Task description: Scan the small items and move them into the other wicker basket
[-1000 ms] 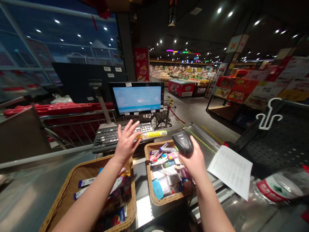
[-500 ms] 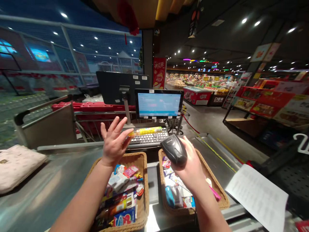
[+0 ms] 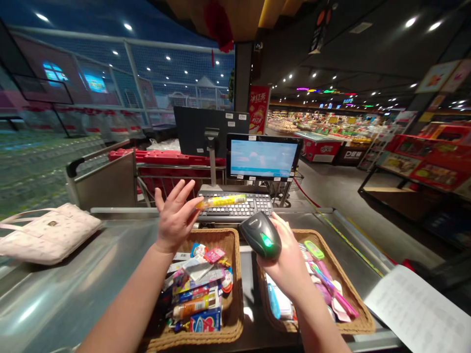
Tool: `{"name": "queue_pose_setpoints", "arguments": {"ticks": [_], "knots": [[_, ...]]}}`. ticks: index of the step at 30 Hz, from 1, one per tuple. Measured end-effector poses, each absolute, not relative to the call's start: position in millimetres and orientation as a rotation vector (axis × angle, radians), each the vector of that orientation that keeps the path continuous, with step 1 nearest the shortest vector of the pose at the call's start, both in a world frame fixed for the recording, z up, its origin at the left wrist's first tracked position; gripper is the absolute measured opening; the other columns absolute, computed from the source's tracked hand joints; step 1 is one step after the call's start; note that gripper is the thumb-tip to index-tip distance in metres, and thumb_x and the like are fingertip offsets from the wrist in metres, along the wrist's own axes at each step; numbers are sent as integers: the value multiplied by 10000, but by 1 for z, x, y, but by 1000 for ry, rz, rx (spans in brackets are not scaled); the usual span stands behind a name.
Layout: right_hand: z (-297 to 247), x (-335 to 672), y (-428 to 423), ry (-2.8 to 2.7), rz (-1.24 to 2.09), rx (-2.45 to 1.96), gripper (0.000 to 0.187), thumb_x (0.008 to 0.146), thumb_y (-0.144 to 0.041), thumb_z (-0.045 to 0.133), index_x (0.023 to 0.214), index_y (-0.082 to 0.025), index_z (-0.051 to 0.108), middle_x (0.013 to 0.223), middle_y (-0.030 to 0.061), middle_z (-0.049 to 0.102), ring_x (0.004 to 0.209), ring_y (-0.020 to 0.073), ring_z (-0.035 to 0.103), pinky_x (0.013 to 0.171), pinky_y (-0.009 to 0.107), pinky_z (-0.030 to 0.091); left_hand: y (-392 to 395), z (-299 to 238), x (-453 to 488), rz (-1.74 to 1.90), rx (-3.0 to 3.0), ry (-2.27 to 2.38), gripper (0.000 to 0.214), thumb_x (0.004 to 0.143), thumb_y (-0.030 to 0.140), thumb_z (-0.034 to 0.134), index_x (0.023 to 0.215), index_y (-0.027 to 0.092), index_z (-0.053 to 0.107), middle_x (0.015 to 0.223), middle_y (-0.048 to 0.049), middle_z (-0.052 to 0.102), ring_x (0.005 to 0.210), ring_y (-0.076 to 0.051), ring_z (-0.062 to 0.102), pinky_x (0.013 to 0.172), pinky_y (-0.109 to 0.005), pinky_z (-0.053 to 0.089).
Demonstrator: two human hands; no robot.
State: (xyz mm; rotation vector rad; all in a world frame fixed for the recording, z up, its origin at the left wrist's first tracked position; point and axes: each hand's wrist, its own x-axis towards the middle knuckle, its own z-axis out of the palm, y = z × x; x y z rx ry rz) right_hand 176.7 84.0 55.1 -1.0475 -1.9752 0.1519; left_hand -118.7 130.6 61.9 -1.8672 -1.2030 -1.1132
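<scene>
My left hand (image 3: 175,218) is raised above the left wicker basket (image 3: 233,264), pinching one end of a yellow tube-shaped packet (image 3: 222,201) with the other fingers spread. The packet points right, over the keyboard (image 3: 241,207). My right hand (image 3: 285,260) grips a black handheld barcode scanner (image 3: 259,234) whose green light is lit, held over the right wicker basket (image 3: 340,274). Both baskets hold several small packaged goods.
A till screen (image 3: 262,158) stands behind the keyboard, with a second monitor's back (image 3: 206,128) to its left. A pale handbag (image 3: 49,233) lies on the steel counter (image 3: 73,289) at the left. A printed sheet (image 3: 419,314) lies at the right. Store aisles stretch beyond.
The view has swung left, bringing the handbag into sight. Both hands keep their hold. The scanner's green light has come on and it sits lower, nearer the packet.
</scene>
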Motion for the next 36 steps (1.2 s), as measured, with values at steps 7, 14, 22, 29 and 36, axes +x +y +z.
{"name": "queue_pose_setpoints", "arguments": {"ticks": [7,14,22,29,36], "knots": [[47,168,88,-1994,126,-1012,503,675,-133,580,1173,-203,598,1265,124,597,1371,363,427,1141,584,348,122,51,-133,-1091,-1886,-1257,174,916,279,607,1058,250,704,1454,-108,542,1382,-288,463,1213,-588,58],[33,157,93,-2060,221,-1014,447,680,-134,606,1121,-205,624,1218,114,621,1342,352,457,1139,567,355,98,23,-147,-1008,-1922,-1440,175,924,282,579,1039,243,705,1456,-104,541,1385,-288,460,1215,-585,50],[11,140,96,-2125,409,-1072,488,653,-118,619,1130,-216,650,1234,99,629,1357,360,441,1141,595,333,67,-31,-169,-772,-1975,-1676,190,944,295,533,1035,234,688,1445,-122,549,1364,-299,480,1201,-610,31],[-4,115,97,-2187,554,-1124,414,701,-189,658,1114,-205,676,1254,115,626,1364,373,429,1129,617,319,39,-68,-183,-621,-1979,-1872,170,927,259,523,988,228,679,1434,-135,557,1342,-330,497,1176,-662,34],[-17,94,93,-2277,681,-1114,358,695,-169,678,1049,-218,701,1237,106,633,1348,370,445,1138,668,229,26,-87,-189,-453,-2024,-2031,132,858,187,545,898,204,670,1396,-144,589,1333,-341,499,1129,-740,87]]}}
